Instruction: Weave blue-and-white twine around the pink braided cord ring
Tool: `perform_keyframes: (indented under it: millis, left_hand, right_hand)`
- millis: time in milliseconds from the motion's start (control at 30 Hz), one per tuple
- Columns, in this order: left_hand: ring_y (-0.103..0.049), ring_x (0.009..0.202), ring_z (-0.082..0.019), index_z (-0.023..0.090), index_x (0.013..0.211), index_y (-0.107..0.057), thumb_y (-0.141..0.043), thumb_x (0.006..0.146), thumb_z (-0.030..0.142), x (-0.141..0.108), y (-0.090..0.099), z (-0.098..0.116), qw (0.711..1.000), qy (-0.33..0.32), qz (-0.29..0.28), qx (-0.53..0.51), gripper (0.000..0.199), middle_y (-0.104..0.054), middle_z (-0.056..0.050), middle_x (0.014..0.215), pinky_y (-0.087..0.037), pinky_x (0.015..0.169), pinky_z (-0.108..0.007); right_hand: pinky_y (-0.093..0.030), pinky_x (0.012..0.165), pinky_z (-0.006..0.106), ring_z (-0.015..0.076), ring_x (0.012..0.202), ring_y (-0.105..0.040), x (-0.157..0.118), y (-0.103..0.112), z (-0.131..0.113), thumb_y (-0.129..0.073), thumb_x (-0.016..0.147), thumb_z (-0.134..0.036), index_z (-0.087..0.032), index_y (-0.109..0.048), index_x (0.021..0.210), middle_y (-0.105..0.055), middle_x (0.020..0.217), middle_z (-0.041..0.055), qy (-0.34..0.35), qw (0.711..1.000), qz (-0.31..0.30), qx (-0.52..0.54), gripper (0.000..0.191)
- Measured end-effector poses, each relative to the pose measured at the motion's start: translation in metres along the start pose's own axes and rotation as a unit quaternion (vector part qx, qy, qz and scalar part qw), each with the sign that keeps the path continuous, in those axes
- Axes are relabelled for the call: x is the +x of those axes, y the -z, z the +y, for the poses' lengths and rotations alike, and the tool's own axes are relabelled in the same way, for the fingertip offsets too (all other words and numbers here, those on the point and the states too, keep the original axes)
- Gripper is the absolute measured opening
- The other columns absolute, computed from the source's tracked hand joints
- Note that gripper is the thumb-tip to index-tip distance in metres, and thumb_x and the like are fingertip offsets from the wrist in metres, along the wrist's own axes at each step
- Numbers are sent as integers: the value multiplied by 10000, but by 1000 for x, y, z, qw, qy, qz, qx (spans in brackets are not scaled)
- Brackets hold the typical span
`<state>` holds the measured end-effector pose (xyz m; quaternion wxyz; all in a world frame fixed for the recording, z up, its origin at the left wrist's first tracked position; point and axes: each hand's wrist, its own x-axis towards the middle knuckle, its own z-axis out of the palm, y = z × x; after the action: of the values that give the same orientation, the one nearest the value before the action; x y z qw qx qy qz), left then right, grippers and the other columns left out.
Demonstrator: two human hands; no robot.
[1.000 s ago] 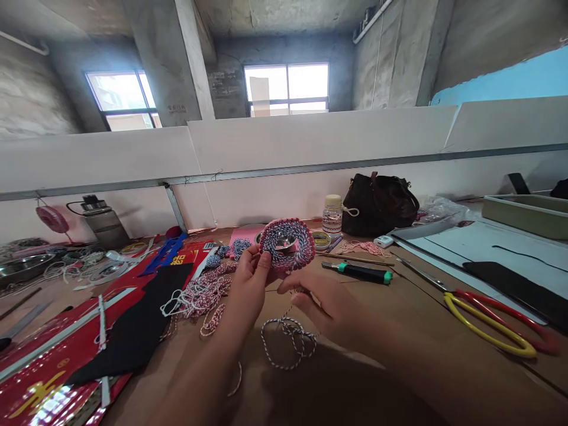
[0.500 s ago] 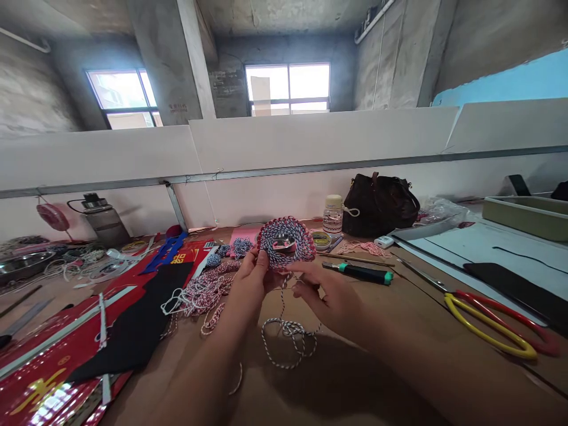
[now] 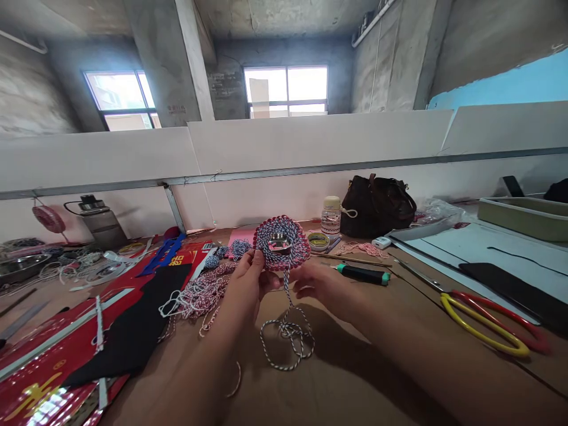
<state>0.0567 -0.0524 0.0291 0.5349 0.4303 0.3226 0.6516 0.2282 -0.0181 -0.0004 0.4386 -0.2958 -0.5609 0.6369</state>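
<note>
Rough grey concrete walls (image 3: 390,65) rise behind a smooth white partition (image 3: 310,157), and your arms reach out over a desk (image 3: 350,384) covered in matte brown cardboard. Your left hand (image 3: 248,284) makes a narrow grip, its thumb and fingers pinching the lower edge of a round, ridged ring of coiled blue-and-white twine with a red-and-white border (image 3: 281,251). You hold that ring up above the desk, a shiny metal piece (image 3: 279,241) nested at its centre. Your right hand (image 3: 323,287) sits just beside the ring, its fingers curled narrow; you cannot tell whether they hold anything. A twisted black-and-white cord (image 3: 286,337) hangs from the ring and pools in loose loops on the cardboard. To your left, a crinkled tangle of pink-and-white string (image 3: 199,299) lies beside a limp black felt piece (image 3: 128,325) on glossy red paper (image 3: 44,355). To your right lie a black utility knife with a green collar (image 3: 364,274) and long scissors with red and yellow looped handles (image 3: 483,325).
</note>
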Motion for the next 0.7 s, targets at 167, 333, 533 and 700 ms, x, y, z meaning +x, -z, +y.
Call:
perform_keyframes:
  millis: [167, 333, 533, 700]
  left_hand:
    - [-544, 475, -76, 194, 936, -552, -750, 759, 507, -5, -3, 0, 999, 13, -34, 30, 411, -655, 32, 744, -492, 541, -241]
    - [-606, 544, -122, 204, 1002, -582, -750, 754, 502, -9, -7, -1, 997, 28, -64, 40, 423, -693, 0, 793, -513, 587, -274]
    - [-599, 535, -113, 186, 966, -582, -775, 728, 517, -4, -3, -4, 998, 16, -36, 45, 450, -686, 2, 734, -504, 575, -254]
    - [-574, 490, -103, 185, 992, -578, -780, 715, 531, 2, 2, -7, 999, 4, -22, 41, 487, -654, 26, 663, -514, 553, -251]
  right_hand:
    - [-477, 757, 289, 154, 813, -616, -5, -3, -1, -694, 806, -364, -186, -711, 902, -699, 927, 61, -36, 994, -67, 83, 203]
    - [-479, 787, 313, 149, 772, -617, -4, -8, -6, -713, 806, -348, -185, -677, 913, -704, 918, 58, -1, 994, -74, 84, 198]
    - [-520, 835, 324, 156, 842, -657, 9, 8, -9, -678, 798, -269, -207, -589, 914, -694, 946, 39, 35, 988, 86, 121, 158]
    - [-501, 635, 259, 106, 588, -553, 14, 39, -26, -616, 864, -417, -243, -490, 851, -531, 671, -55, 81, 984, 140, 72, 215]
